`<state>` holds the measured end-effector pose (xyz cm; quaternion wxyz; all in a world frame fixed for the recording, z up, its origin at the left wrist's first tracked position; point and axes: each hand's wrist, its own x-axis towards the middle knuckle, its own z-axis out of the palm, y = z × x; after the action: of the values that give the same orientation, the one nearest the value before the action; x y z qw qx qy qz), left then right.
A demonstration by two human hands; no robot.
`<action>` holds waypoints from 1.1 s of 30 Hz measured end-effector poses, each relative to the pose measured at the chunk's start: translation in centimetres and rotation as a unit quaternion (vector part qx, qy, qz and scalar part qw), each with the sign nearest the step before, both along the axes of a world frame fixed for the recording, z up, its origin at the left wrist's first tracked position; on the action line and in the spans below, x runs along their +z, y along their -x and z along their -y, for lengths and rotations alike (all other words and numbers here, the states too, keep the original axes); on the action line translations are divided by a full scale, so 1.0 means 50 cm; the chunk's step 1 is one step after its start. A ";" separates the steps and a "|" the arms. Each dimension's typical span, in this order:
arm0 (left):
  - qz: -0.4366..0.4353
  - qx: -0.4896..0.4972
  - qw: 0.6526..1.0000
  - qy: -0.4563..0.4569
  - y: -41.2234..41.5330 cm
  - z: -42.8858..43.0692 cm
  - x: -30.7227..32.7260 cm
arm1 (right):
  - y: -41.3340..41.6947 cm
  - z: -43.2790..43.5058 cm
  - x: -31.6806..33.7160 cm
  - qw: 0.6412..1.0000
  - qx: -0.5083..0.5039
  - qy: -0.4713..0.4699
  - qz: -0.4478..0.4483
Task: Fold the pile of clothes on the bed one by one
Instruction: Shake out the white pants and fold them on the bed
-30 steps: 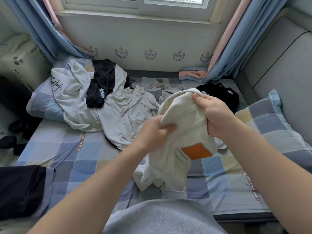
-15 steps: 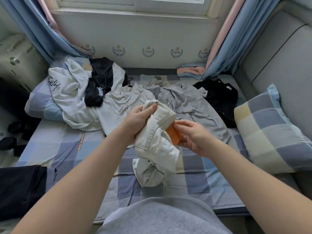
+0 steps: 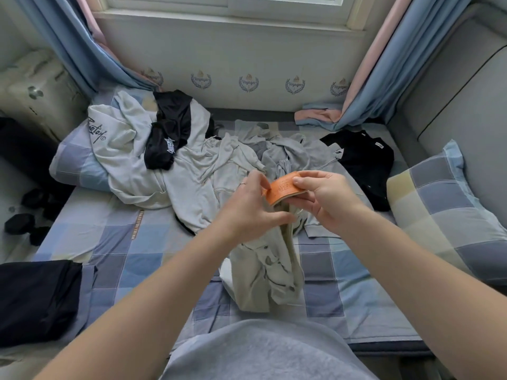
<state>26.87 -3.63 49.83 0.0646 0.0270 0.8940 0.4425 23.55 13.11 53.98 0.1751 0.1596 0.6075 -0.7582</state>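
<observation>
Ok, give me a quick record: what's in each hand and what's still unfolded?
left hand: holds the trousers at the left end of the orange patch
right hand: pinches the patch's right end
trousers: cream, bunched, hanging down onto the bed
unfolded pile: white hoodie, black top on it, grey garment, black shirt
set aside: dark garment, near left

Two hands: left hand [image 3: 252, 212], right hand [image 3: 326, 198]. One cream garment [image 3: 269, 272] bearing one orange patch [image 3: 285, 187]. Three dark garments [image 3: 170, 133] [image 3: 365, 160] [image 3: 35, 297]. Two checked pillows: left pillow [image 3: 74, 165], right pillow [image 3: 444, 209]. Two curtains [image 3: 68, 50] [image 3: 397, 64]. Five wall emblems [image 3: 248, 83] across the upper centre.
</observation>
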 end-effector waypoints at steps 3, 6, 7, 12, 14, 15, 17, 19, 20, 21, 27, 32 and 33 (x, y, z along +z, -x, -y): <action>-0.072 0.052 0.996 0.005 -0.003 -0.008 -0.026 | 0.009 -0.004 0.001 0.999 -0.003 0.032 0.003; -0.042 0.058 0.994 -0.086 0.013 0.007 -0.038 | 0.014 -0.010 0.002 0.999 0.008 0.053 -0.002; -0.032 0.064 0.991 -0.115 0.021 0.017 -0.037 | 0.016 -0.016 0.000 0.998 0.008 0.060 -0.011; -0.031 0.046 0.986 -0.159 0.051 0.054 0.003 | -0.003 -0.039 -0.041 0.952 0.133 -0.214 -0.174; -0.041 0.014 0.985 -0.170 0.057 0.050 0.029 | -0.014 -0.022 -0.074 0.881 0.181 -0.369 -0.235; -0.048 -0.001 0.984 -0.172 0.060 0.048 0.043 | -0.010 -0.013 -0.089 0.850 0.178 -0.433 -0.241; -0.052 -0.026 0.983 -0.172 0.066 0.048 0.066 | 0.012 0.000 -0.103 0.810 0.163 -0.521 -0.215; -0.045 -0.034 0.984 -0.169 0.070 0.058 0.076 | 0.037 0.001 -0.111 0.802 0.192 -0.534 -0.186; -0.039 -0.038 0.985 -0.166 0.072 0.069 0.079 | 0.048 -0.001 -0.119 0.821 0.213 -0.495 -0.186; -0.029 -0.049 0.986 -0.157 0.074 0.083 0.079 | 0.054 -0.003 -0.123 0.845 0.227 -0.445 -0.191; 0.023 -0.025 0.973 0.227 0.093 0.154 -0.005 | 0.097 -0.009 -0.107 0.856 0.207 -0.400 -0.253; -0.052 0.118 0.962 0.241 0.092 0.193 -0.079 | 0.125 -0.006 -0.102 0.733 0.309 -0.523 -0.306; -0.049 0.125 0.959 0.249 0.094 0.197 -0.083 | 0.130 -0.006 -0.106 0.704 0.315 -0.547 -0.326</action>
<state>22.16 -13.49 45.70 -0.0299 -0.0802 0.9742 0.2086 17.05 13.39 48.69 0.0769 -0.2307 0.9496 -0.1978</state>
